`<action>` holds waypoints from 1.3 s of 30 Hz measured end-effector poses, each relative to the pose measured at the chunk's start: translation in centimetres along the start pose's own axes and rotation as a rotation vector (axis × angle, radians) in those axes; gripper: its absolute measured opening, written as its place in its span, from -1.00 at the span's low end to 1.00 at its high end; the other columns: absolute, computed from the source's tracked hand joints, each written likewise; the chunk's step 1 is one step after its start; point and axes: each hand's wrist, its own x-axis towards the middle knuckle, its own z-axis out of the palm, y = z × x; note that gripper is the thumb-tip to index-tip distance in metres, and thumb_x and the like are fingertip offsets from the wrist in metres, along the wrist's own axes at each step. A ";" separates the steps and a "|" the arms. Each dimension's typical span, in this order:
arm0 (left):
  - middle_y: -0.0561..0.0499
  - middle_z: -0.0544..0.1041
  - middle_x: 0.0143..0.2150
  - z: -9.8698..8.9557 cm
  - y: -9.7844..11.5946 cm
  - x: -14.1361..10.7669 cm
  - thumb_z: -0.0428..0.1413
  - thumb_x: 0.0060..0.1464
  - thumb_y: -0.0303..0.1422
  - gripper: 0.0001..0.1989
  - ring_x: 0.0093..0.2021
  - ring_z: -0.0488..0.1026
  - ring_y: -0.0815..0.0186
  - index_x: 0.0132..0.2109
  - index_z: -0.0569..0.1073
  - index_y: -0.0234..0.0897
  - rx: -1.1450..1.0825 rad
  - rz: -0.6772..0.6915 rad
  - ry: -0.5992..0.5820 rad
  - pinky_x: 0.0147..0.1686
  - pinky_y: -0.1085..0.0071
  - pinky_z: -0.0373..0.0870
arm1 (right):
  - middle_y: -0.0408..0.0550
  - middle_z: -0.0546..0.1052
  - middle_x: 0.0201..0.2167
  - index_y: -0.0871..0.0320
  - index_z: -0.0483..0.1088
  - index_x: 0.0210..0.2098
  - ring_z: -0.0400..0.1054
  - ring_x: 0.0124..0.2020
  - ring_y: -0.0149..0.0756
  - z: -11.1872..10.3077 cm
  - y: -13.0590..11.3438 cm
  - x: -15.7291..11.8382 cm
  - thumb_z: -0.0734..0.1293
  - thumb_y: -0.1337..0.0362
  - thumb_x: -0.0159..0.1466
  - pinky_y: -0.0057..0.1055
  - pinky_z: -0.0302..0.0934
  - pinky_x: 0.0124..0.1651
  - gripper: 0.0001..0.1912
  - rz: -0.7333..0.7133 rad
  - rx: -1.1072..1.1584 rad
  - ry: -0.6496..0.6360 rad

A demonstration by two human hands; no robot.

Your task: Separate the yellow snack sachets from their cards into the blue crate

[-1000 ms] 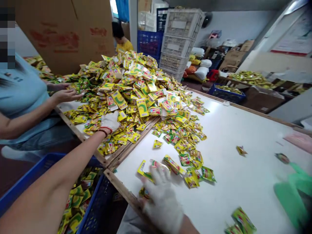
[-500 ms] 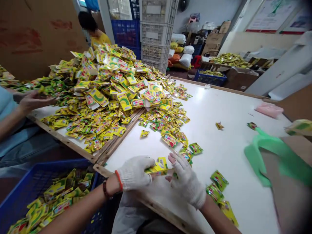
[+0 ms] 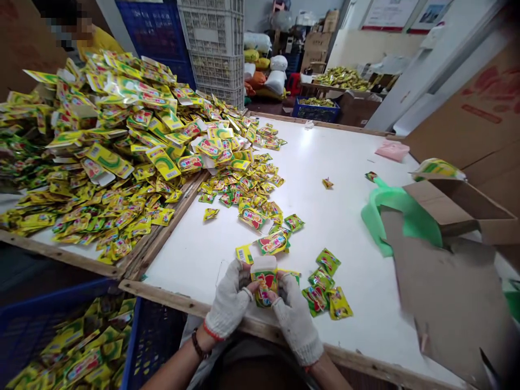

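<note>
Both my hands wear white knit gloves with bare fingertips. Between them, near the table's front edge, is a small printed carton (image 3: 265,279), upright with its white end flap raised at the top. My left hand (image 3: 231,299) grips its left side, thumb across the front. On its right side, my right hand (image 3: 296,317) has fingers and thumb closed. A yellow card piece (image 3: 244,254) lies just beyond my left fingers, and another carton (image 3: 273,244) lies behind the held one. Several small green and yellow sachets (image 3: 322,279) lie right of my right hand.
A large heap of cartons and sachets (image 3: 134,130) covers the left side. Below it stands a blue crate (image 3: 136,336) of cartons. A green scoop (image 3: 371,216), cardboard (image 3: 442,292) and an open box (image 3: 483,200) sit at right. A person in yellow (image 3: 101,42) is behind the heap.
My hands have come together on the carton, which now stands upright with its printed front showing. The view has swung right, and the loose sachets at right lie closer to my hand.
</note>
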 end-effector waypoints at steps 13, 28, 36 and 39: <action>-0.06 0.53 -0.10 -1.5 2.2 0.9 0.09 -0.01 -0.41 -0.74 -0.03 0.41 0.18 -0.14 0.53 -0.32 0.268 -0.003 -0.279 0.06 0.21 0.30 | 0.07 0.49 -0.07 0.18 0.34 0.01 0.38 -0.04 -0.16 -2.1 1.1 -0.6 0.27 0.34 0.17 -0.19 0.29 0.03 -0.61 -0.236 -0.252 -0.040; -0.06 0.53 -0.19 -0.6 2.4 2.3 0.06 0.03 -0.40 -0.78 -0.16 0.43 0.23 -0.17 0.50 -0.34 0.278 0.024 -0.423 -0.08 0.31 0.34 | -0.01 0.53 -0.27 0.16 0.25 -0.02 0.45 -0.28 -0.25 -2.4 -0.5 0.5 0.21 0.26 0.21 -0.34 0.38 -0.23 -0.67 -0.115 -0.049 -0.078; -0.01 0.48 -0.32 -1.0 2.8 2.1 0.10 0.01 -0.38 -0.89 -0.25 0.40 0.30 -0.32 0.45 -0.35 0.325 0.074 -0.391 -0.17 0.37 0.33 | 0.00 0.56 -0.25 0.12 0.49 -0.24 0.44 -0.18 -0.22 -3.2 -1.2 1.1 0.26 0.31 0.18 -0.27 0.34 -0.11 -0.80 -0.328 -0.354 -0.073; -0.02 0.49 -0.31 -1.1 3.8 2.4 0.07 0.05 -0.32 -0.83 -0.27 0.40 0.30 -0.34 0.47 -0.36 0.363 0.102 -0.433 -0.21 0.40 0.32 | -0.01 0.58 -0.28 0.11 0.52 -0.26 0.45 -0.22 -0.22 -3.2 -1.5 0.9 0.26 0.29 0.19 -0.29 0.36 -0.15 -0.80 -0.338 -0.375 -0.085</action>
